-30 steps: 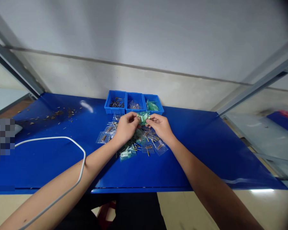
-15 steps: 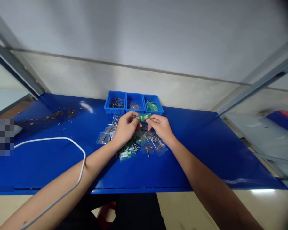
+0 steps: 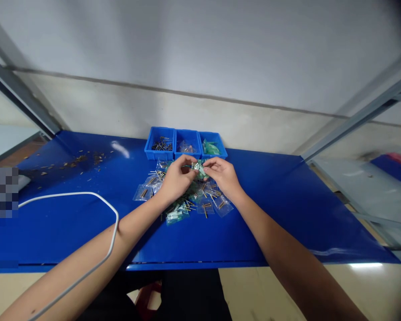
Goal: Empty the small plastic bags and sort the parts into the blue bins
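Note:
Both hands meet over a pile of small packets in front of the bins. My left hand [image 3: 179, 176] pinches the left side of a small green plastic packet [image 3: 201, 170]. On its right side, my right hand [image 3: 223, 174] grips the same packet with thumb and fingertips. Below them lie clear bags with brass-coloured screws [image 3: 206, 207], loose screws [image 3: 189, 205] and another green packet with white pieces [image 3: 174, 216].
Three blue bins stand behind the hands: dark screws in the left bin [image 3: 150, 154], clear bags in the middle bin [image 3: 187, 133], green packets in the right bin [image 3: 223, 151]. A white cable [image 3: 116, 214] crosses my left forearm. Brown debris [image 3: 82, 158] lies at the back left.
The green packet was stretched flat between my fingers and now looks tilted and bunched. My left thumb has shifted slightly, and the left fingers are spread a little wider.

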Motion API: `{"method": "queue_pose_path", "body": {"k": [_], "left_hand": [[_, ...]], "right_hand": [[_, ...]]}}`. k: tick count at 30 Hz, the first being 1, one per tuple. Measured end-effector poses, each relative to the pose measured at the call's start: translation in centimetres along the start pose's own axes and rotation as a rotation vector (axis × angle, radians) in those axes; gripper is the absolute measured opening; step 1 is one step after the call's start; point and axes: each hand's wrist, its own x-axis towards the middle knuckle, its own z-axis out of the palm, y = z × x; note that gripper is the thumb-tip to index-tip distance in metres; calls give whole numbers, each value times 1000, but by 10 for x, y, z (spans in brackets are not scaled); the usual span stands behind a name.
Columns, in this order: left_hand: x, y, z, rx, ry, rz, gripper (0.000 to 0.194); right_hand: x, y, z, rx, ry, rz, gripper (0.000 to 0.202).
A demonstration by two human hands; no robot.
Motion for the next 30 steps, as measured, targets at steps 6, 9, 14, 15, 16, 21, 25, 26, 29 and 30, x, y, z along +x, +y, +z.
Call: {"method": "queue_pose_path", "body": {"k": [6, 9, 14, 15, 16, 21, 25, 26, 29, 30], "left_hand": [[0, -4, -2, 54, -15, 19, 27], [0, -4, -3, 104, -5, 42, 22], [1, -6, -4, 149, 26, 70, 18], [1, -7, -4, 145, 29, 71, 17], [2, -8, -5, 140, 32, 73, 16], [4, -12, -6, 143, 55, 93, 10], [5, -14, -7, 136, 68, 89, 10], [5, -13, -7, 133, 71, 88, 11], [5, -12, -7, 136, 79, 79, 10], [4, -10, -7, 140, 78, 74, 10]], "right_hand": [[1, 3, -3, -70, 2, -57, 31], [3, 4, -4, -125, 19, -99, 32], [4, 4, -4, -158, 26, -105, 37], [3, 4, -4, -162, 25, -104, 37], [3, 3, -3, -165, 25, -102, 36], [0, 0, -1, -133, -8, -40, 35], [-1, -2, -1, -95, -49, -12, 38], [-1, -2, -1, -89, -59, -10, 39], [-1, 0, 0, -83, -75, 3, 41], [-2, 0, 0, -85, -70, 7, 40]]}}
